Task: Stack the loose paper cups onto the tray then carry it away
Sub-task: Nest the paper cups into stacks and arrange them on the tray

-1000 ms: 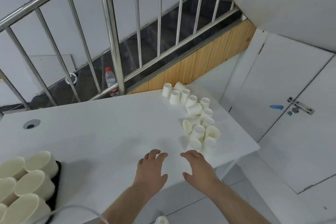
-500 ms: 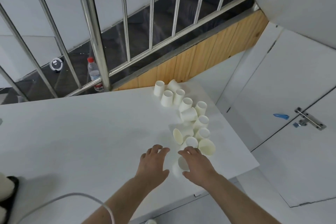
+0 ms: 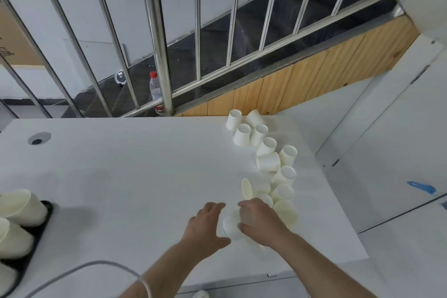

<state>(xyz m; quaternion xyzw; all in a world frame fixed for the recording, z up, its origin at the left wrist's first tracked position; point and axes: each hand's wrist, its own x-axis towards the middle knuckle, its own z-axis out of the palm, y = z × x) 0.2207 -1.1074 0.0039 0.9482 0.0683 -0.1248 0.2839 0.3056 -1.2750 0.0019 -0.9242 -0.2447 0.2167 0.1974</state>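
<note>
Several loose white paper cups (image 3: 268, 161) lie and stand in a row along the right side of the white table (image 3: 125, 172). My right hand (image 3: 260, 221) is curled around one white paper cup (image 3: 231, 225) at the near end of the row. My left hand (image 3: 205, 224) is next to it on the cup's left side, fingers spread, touching or almost touching the cup. A black tray (image 3: 36, 232) with several larger cream cups (image 3: 20, 208) on it sits at the table's left edge, partly cut off.
A steel railing (image 3: 157, 38) runs behind the table, with a water bottle (image 3: 156, 92) on the floor beyond it. A round cable hole (image 3: 38, 138) is at the table's far left. A grey cable (image 3: 101, 266) curves across the near edge. White doors stand right.
Both hands moved forward and right to the near end of the cup row. My right hand closed around a cup. The view swung, bringing the tray back in at left.
</note>
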